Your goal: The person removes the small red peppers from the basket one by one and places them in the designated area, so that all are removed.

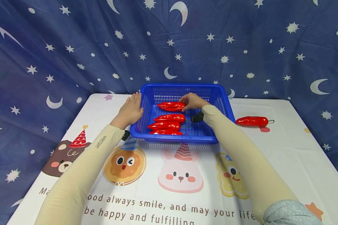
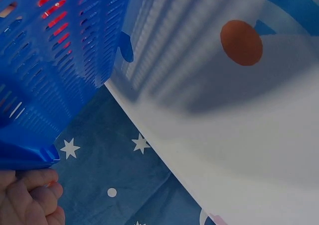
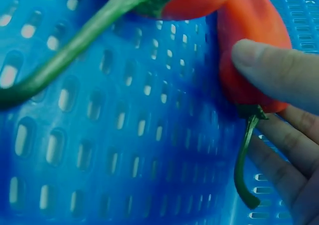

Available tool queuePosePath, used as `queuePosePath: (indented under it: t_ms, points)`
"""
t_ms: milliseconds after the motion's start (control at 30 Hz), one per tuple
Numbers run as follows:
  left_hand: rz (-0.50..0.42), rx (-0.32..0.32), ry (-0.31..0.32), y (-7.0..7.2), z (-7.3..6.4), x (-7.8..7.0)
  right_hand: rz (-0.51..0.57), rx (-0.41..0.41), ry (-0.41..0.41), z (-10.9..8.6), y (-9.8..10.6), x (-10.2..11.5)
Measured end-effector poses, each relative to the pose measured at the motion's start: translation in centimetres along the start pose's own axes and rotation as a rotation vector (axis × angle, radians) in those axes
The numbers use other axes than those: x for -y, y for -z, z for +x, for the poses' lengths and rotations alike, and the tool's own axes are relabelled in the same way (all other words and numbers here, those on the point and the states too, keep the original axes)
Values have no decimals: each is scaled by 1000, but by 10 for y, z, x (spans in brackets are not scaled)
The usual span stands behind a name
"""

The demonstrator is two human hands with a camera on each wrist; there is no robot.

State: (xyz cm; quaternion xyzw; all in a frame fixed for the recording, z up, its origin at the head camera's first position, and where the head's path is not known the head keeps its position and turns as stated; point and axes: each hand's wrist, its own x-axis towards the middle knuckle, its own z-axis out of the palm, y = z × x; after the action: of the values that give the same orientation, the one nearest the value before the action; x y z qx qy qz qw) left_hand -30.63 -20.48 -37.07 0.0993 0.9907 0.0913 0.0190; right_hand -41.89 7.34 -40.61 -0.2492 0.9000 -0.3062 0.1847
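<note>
Inside the blue plastic basket [image 1: 183, 137], my right hand [image 1: 193, 101] grips the stem end of a red chili pepper [image 1: 169, 106], thumb on one side and fingers on the other. The right wrist view has the thumb [image 3: 271, 60] across the held pepper [image 3: 251, 23], its green stem [image 3: 244, 170] hanging free. Several more red peppers [image 1: 164, 126] lie side by side toward the basket's near wall. At the basket's left rim, my left hand [image 1: 130, 110] rests with fairly straight fingers against the outside. Only part of that hand [image 2: 30, 200] shows in the left wrist view, beside the rim.
One more red pepper [image 1: 252, 121] with a stem lies on the table right of the basket. A white cloth [image 1: 298, 150] printed with cartoon animals and lettering covers the table. Behind it hangs a dark blue curtain [image 1: 81, 40] with stars and moons.
</note>
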Motion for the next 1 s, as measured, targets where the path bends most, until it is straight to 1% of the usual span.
queuePosePath:
  t_ms: [267, 400, 533, 733, 867, 1000]
  points:
    - [-13, -1, 5, 0, -1, 0, -19, 35, -31, 2, 3, -5]
    - [-9, 1, -1, 0, -1, 0, -21, 26, -26, 4, 3, -7]
    - [-6, 9, -2, 0, 0, 1, -39, 3, -10, 4, 2, -7]
    - [-4, -3, -6, -1, 0, 0, -79, -20, 43, 2, -1, -7]
    - [-2, 1, -1, 0, -1, -1, -57, -20, 42, 2, -1, -8]
    - [-3, -2, 2, 0, -2, -1, -15, -20, 19, 3, 0, -11]
